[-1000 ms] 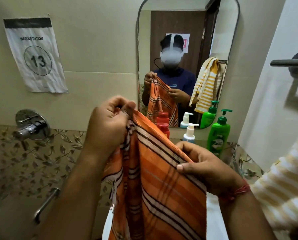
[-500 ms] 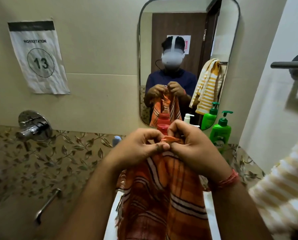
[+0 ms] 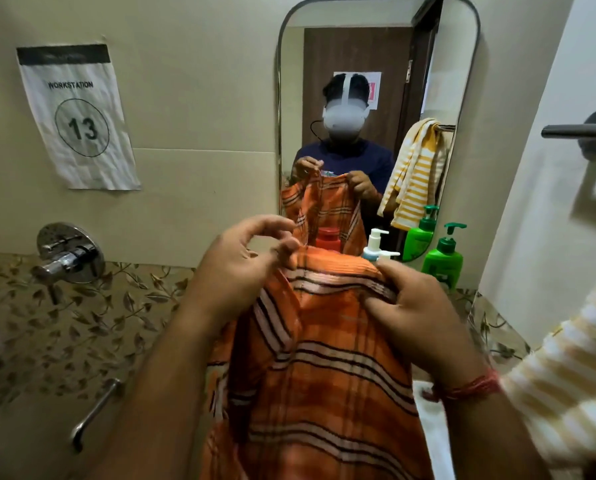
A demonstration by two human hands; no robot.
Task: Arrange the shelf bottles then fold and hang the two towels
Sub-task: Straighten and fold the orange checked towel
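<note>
- One mirror [image 3: 376, 57] fills the wall at 12 o'clock; it reflects the person, the bottles and the towels.
- Two towels: an orange plaid towel [image 3: 324, 358] hangs at the centre, running down toward 6 o'clock, and a yellow striped towel [image 3: 573, 382] drapes at 4 o'clock at the frame edge.
- Two hands, set apart along the orange towel's upper edge. The left hand [image 3: 241, 265], at about 10 o'clock from the cloth's middle, pinches the top corner between thumb and fingertips, other fingers loosely curled. The right hand [image 3: 417, 310], at 2 o'clock, grips the folded top edge, thumb in front, fingers tucked behind.
- One paper sign [image 3: 78, 119] marked "13" hangs on the wall at 10 o'clock.
- One towel bar [image 3: 580, 131] juts from the right wall at 2 o'clock.
- One wall tap [image 3: 68, 254] sits at 9 o'clock.
- Three bottles on the shelf below the mirror at 1 o'clock: a green pump bottle [image 3: 443, 259], a white pump bottle [image 3: 384, 256] largely hidden by the towel, and probably a red bottle [image 3: 328, 236], though it may be only a reflection.
</note>
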